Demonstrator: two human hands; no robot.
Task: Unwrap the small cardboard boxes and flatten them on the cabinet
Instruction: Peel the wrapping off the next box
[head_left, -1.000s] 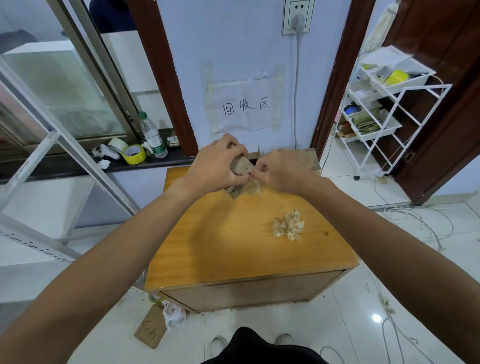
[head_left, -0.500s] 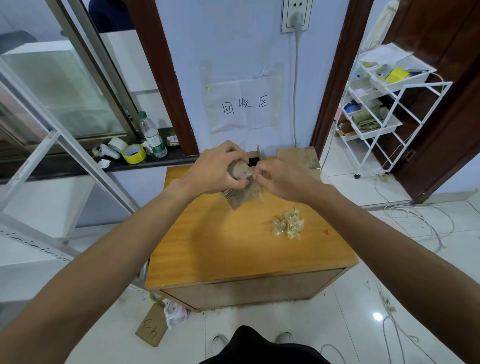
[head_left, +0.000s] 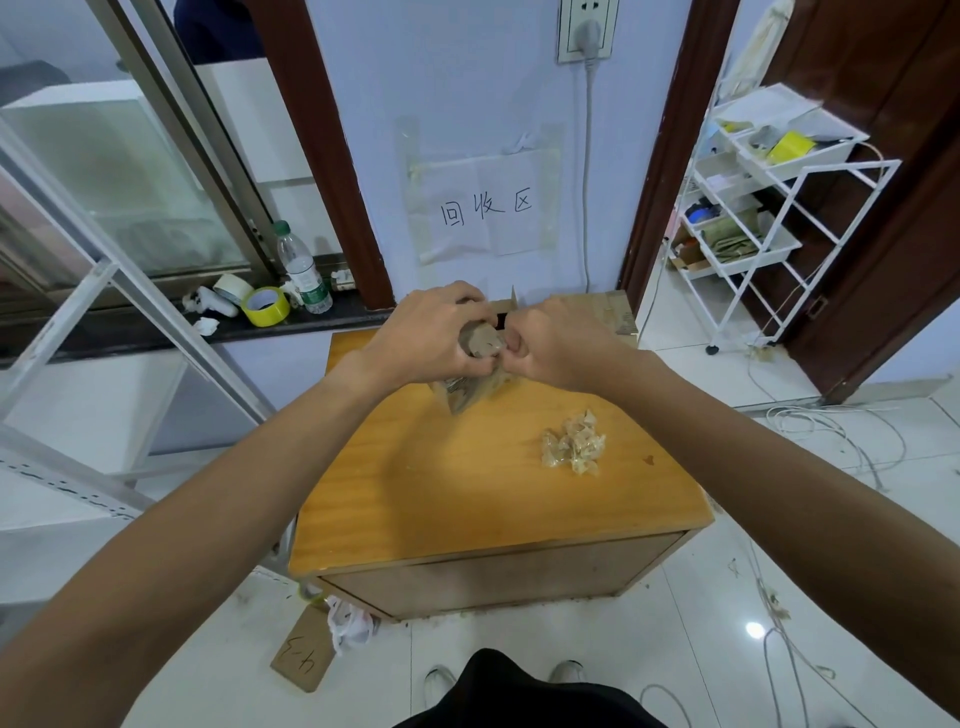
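- Left grip (head_left: 436, 332) curls round the small cardboard box (head_left: 480, 342) over the far edge of the cabinet (head_left: 467, 499), probably to steady it for peeling.
- Right grip (head_left: 561, 343) pinches at the box's end, likely on tape; the strip itself is too small to tell.
- Cannot tell if the box touches the cabinet top.
- Crumpled tape wad (head_left: 574, 448) lies right of cabinet centre, well apart from the box, likely dumped out of the way.
- Flat cardboard (head_left: 615, 312) sits at the cabinet's far right corner.
- This box isn't flattened yet.

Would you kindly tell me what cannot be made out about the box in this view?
Head view, small cardboard box: mostly hidden by the left hand and right hand; remaining tape unclear.
Head view, cardboard behind: partly covered by the right hand.
Bottle label: too small.
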